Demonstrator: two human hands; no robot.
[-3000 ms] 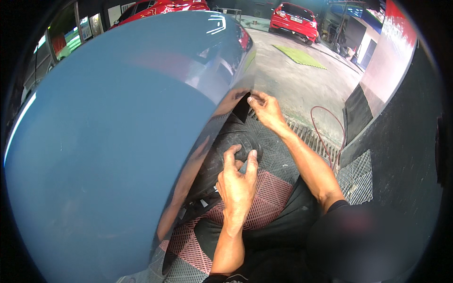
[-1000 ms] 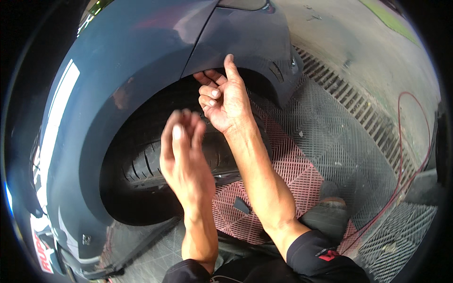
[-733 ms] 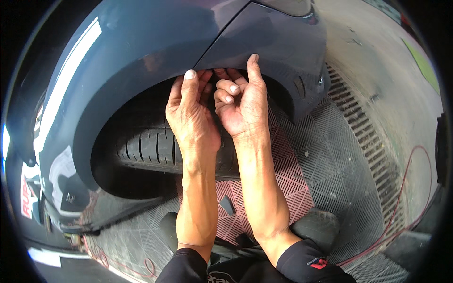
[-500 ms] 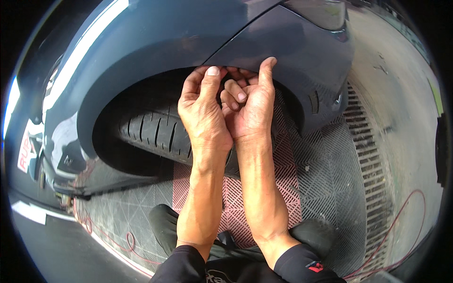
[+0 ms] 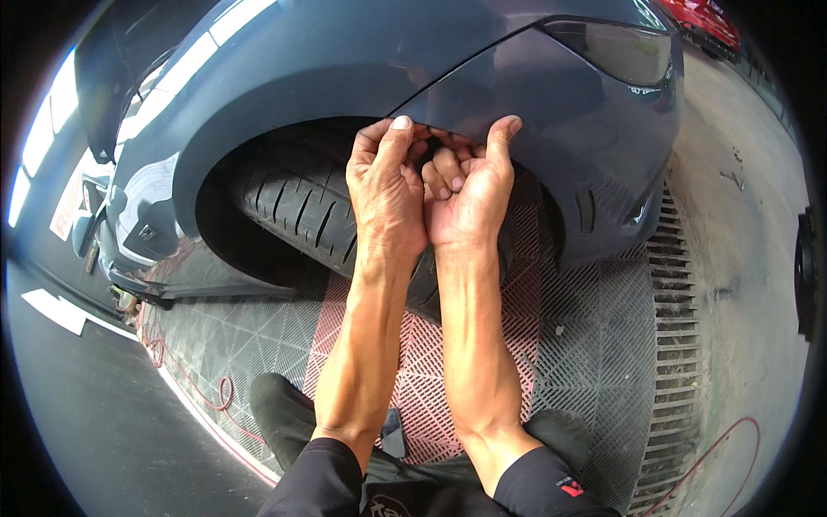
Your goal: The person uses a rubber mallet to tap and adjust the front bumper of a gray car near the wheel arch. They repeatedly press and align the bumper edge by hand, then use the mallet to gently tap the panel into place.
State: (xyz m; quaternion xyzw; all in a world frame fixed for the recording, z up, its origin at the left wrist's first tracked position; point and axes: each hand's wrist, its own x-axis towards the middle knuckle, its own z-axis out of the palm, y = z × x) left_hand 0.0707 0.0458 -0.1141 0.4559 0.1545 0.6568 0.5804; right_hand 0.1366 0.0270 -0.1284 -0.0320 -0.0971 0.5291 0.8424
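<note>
The left hand has been brought up beside the right hand, so one edge is now reached by both. Fingers are bent under the wheel arch, thumbs kept outside; whether it is gripped cannot be told. The arch is set over a black tyre. The car is painted shiny blue-grey.

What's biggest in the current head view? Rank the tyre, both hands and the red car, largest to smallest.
1. Tyre, partly hidden
2. Left hand and right hand: too alike to rank
3. Red car, farther off and cut by the frame
</note>
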